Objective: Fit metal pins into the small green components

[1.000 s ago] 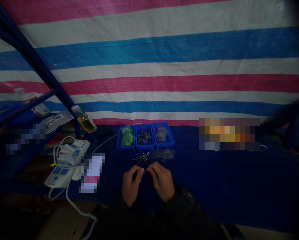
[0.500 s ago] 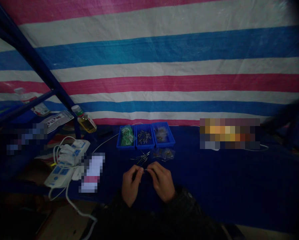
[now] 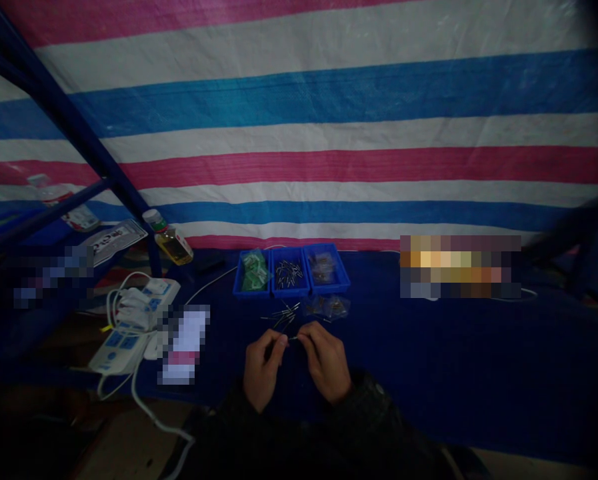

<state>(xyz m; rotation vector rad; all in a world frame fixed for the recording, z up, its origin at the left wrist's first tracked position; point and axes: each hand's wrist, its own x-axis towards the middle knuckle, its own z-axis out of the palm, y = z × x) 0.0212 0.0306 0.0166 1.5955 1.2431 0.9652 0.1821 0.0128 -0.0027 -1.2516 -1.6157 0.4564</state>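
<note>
My left hand (image 3: 263,368) and my right hand (image 3: 325,360) face each other low over the blue table, both closed in a pinch. Between their fingertips runs a thin metal rod (image 3: 293,339), small and mostly covered by the fingers; its exact kind does not show. Just beyond the hands lies a loose pile of thin metal rods (image 3: 285,315). Small clear plastic bags (image 3: 335,307) rest to the right of that pile. Behind them stand three blue trays in a row: one with green packets (image 3: 255,272), one with short metal rods (image 3: 289,273), one with clear bags (image 3: 323,268).
On the left, a white power strip (image 3: 123,343) with plugs and cables lies near a blurred-out phone-like shape (image 3: 186,347). A bottle of yellow liquid (image 3: 171,243) leans by a blue metal post (image 3: 79,127). A pixelated object (image 3: 459,267) sits at the right back, before a striped sheet (image 3: 329,167).
The fingertips of my right hand have shifted slightly right and up, so a little more of the thin rod shows between the hands. My left hand stays nearly still.
</note>
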